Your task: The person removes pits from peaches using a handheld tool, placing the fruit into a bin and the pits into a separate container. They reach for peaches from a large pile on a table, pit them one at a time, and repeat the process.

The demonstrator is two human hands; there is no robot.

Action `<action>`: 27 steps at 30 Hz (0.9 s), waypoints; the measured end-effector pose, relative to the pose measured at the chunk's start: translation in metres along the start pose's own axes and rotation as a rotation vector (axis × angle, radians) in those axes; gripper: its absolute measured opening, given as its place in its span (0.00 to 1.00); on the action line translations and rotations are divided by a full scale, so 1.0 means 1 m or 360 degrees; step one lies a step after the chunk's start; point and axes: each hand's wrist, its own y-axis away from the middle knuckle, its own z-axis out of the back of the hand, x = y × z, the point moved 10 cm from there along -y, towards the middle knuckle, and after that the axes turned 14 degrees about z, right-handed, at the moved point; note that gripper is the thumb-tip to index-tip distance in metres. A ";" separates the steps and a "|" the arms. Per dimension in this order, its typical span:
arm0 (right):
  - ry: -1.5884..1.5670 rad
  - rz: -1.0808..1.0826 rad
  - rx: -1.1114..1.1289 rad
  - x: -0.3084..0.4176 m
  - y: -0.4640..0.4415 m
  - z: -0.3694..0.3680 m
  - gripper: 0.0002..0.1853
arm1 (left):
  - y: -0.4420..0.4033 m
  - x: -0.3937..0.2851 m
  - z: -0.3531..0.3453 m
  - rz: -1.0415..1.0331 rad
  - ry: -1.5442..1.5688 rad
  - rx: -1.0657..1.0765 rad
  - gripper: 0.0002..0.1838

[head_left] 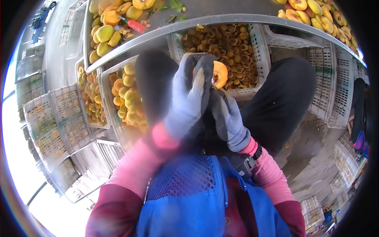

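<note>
A halved orange-yellow fruit (220,75) with a brown centre shows its cut face between my hands, above a crate of scraps. My left hand (191,81), in a grey and black glove, is closed round the fruit's left side. Below and to the right, my right hand (227,118), gloved too, has its fingers curled together close under the fruit. Something small and shiny shows at the fruit's lower left edge; what the right hand grips is hidden. On the metal table (169,19) lies a red-handled tool (136,26) beside piled fruit (105,33).
A white crate (263,59) holds brown-orange scraps (237,43) between my knees. Yellow fruit halves (128,94) fill crates at the left. More fruit (316,15) lies on the table's right end. Stacked crates (329,79) stand at the right, others (55,118) at the far left.
</note>
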 end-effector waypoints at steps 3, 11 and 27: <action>-0.1220 -0.0742 -0.0043 -0.021 -0.004 -0.006 0.15 | -0.008 -0.007 0.007 -0.0192 -0.0136 -0.0180 0.09; -0.3360 -0.1939 -0.0329 0.010 0.029 -0.067 0.27 | -0.013 0.020 -0.001 0.0017 -0.0282 0.0021 0.09; -0.2251 -0.2110 -0.0422 -0.089 0.075 -0.070 0.21 | 0.134 0.119 0.279 0.0433 -0.0160 -0.1193 0.15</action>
